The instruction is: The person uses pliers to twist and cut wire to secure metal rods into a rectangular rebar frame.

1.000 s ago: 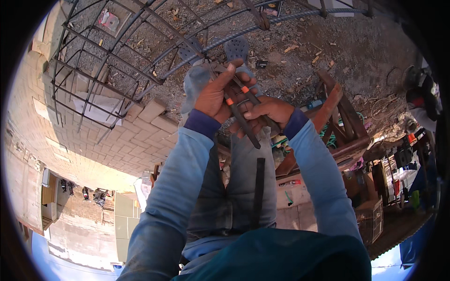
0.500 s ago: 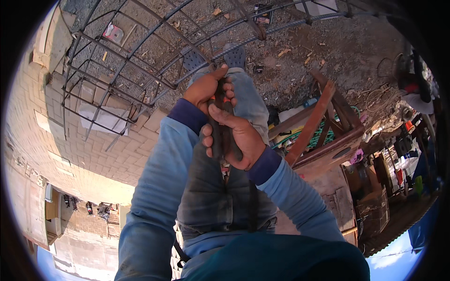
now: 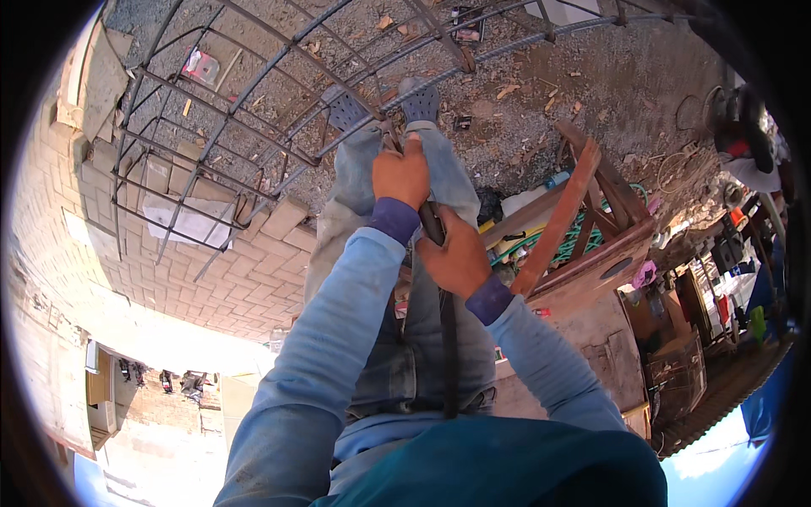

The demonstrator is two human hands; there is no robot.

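Observation:
My left hand (image 3: 402, 175) is closed around the top end of a long dark steel bar (image 3: 445, 338), right at the rim of a curved rebar cage (image 3: 253, 127) by my grey shoes (image 3: 420, 100). My right hand (image 3: 457, 255) grips the same bar a little lower, in front of my jeans. The bar runs down from the cage between my legs toward my waist. Both arms wear blue sleeves with dark cuffs. The bar's tip at the cage is hidden behind my left hand.
The cage lies on gravel ground (image 3: 549, 93) and on paving bricks (image 3: 169, 253) to the left. A reddish wooden trestle (image 3: 583, 211) with hoses and clutter stands close on the right. A wire crate (image 3: 676, 372) and another person (image 3: 748, 135) are at the far right.
A second ago my hands held orange-handled pliers near the shoes. Since then they took hold of the dark bar, and my left hand has slid up toward the cage, away from my right.

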